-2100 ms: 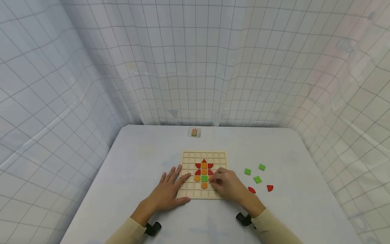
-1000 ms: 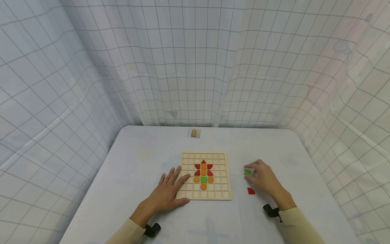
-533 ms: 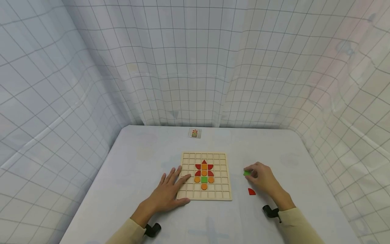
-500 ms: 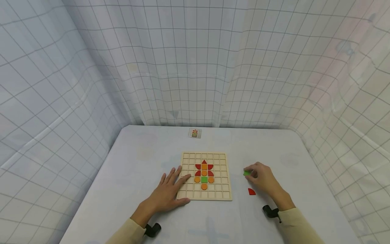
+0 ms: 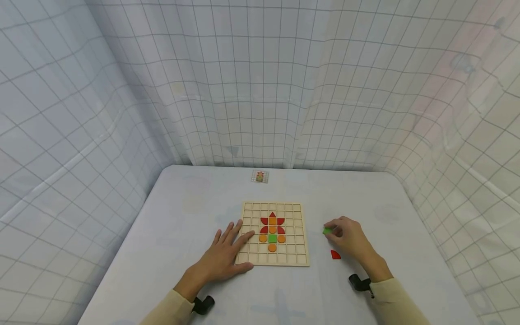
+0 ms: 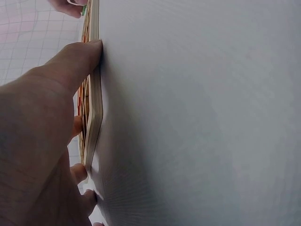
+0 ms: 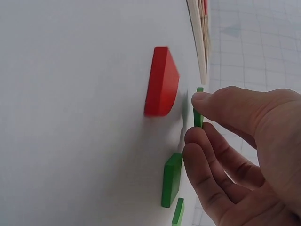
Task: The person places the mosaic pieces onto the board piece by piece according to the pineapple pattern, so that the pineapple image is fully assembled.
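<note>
My left hand (image 5: 222, 258) rests with spread fingers on the left side of the wooden grid board (image 5: 296, 257); in the left wrist view its thumb lies against the board's edge. My right hand (image 5: 350, 238), right of the board, pinches a green square tile (image 7: 199, 117) between thumb and fingers. In the right wrist view the tile stands on edge, seemingly just off the table. Set in the board are a green square (image 5: 272, 238), orange discs (image 5: 272, 248), an orange square (image 5: 272, 221) and several red pieces (image 5: 280, 221).
Near my right hand lies a red quarter-round piece (image 5: 335, 255). Beyond it, green square tiles (image 7: 172, 181) lie on the table, hidden by the hand in the head view. A small pattern card (image 5: 260, 176) lies at the table's back edge. Gridded white curtains (image 5: 260, 90) surround the table.
My right hand has left the orange disc on the board, moved right and taken hold of a green tile, which has shifted slightly left. My left hand has stayed put.
</note>
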`<state>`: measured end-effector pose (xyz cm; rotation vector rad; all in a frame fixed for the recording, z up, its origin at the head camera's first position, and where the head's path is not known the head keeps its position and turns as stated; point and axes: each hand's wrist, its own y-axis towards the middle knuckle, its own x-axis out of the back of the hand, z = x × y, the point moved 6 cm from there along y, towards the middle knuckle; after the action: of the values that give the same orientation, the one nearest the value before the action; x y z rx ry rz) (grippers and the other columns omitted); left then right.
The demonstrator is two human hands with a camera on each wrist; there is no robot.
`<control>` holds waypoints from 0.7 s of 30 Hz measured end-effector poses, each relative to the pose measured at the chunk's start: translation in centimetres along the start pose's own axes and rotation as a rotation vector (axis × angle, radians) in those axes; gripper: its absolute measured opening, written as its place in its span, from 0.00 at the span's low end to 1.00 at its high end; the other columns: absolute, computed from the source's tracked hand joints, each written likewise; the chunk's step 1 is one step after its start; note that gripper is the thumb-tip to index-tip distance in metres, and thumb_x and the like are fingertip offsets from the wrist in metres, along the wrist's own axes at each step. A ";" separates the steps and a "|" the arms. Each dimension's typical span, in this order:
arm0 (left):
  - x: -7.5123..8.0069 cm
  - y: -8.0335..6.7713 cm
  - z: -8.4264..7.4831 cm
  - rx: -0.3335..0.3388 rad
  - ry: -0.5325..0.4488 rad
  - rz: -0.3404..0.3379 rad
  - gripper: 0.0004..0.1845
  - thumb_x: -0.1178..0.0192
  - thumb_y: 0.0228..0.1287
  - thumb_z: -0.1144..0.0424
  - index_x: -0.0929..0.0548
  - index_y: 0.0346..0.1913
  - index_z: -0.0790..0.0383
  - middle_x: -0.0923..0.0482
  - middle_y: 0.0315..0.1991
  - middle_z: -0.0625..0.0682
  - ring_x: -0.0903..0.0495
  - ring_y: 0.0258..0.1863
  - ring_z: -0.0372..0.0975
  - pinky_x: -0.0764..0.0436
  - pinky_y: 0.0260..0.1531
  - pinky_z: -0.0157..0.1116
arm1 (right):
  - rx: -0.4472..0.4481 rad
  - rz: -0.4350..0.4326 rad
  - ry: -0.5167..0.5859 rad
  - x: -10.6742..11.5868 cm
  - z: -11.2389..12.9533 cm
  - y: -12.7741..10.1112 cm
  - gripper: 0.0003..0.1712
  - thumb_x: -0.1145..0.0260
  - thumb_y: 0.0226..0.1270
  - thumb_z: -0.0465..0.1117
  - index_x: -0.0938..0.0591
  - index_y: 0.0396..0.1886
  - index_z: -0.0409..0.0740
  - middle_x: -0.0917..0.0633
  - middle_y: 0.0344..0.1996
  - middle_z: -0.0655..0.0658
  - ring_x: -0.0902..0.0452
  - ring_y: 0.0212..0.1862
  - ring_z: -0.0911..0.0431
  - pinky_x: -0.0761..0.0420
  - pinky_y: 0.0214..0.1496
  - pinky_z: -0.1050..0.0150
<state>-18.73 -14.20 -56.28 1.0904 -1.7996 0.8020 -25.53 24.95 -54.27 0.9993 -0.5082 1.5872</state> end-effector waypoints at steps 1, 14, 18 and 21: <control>0.1 0.0 0.0 -0.003 -0.001 -0.002 0.50 0.27 0.76 0.31 0.32 0.93 0.43 0.52 0.98 0.64 0.51 0.97 0.66 0.47 0.90 0.77 | 0.006 -0.007 0.001 0.0 0.1 0.0 0.15 0.14 0.66 0.27 0.03 0.50 0.40 0.07 0.41 0.46 0.11 0.38 0.59 0.10 0.43 0.67; 0.1 0.0 -0.1 -0.009 -0.004 -0.005 0.50 0.27 0.76 0.31 0.32 0.93 0.44 0.52 0.98 0.64 0.51 0.97 0.67 0.47 0.90 0.78 | 0.098 -0.012 0.061 -0.5 2.9 -0.4 0.14 0.15 0.67 0.27 0.03 0.50 0.42 0.06 0.44 0.45 0.06 0.43 0.54 0.05 0.47 0.61; 0.0 0.0 0.0 -0.004 -0.003 -0.003 0.50 0.28 0.76 0.31 0.32 0.93 0.43 0.52 0.98 0.64 0.51 0.97 0.67 0.47 0.91 0.77 | 0.107 0.010 0.077 -0.9 3.7 -0.4 0.15 0.15 0.67 0.26 0.03 0.51 0.40 0.07 0.45 0.46 0.07 0.45 0.53 0.05 0.50 0.60; 0.0 0.1 0.1 0.003 0.003 0.000 0.50 0.27 0.76 0.31 0.32 0.93 0.43 0.53 0.98 0.63 0.51 0.97 0.66 0.48 0.91 0.77 | 0.112 0.028 0.080 -1.4 4.3 -0.4 0.15 0.14 0.67 0.27 0.03 0.51 0.40 0.07 0.44 0.47 0.07 0.46 0.54 0.04 0.51 0.61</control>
<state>-18.82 -14.23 -56.33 1.0910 -1.7963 0.8059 -23.77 20.96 -53.11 1.0114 -0.3829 1.6889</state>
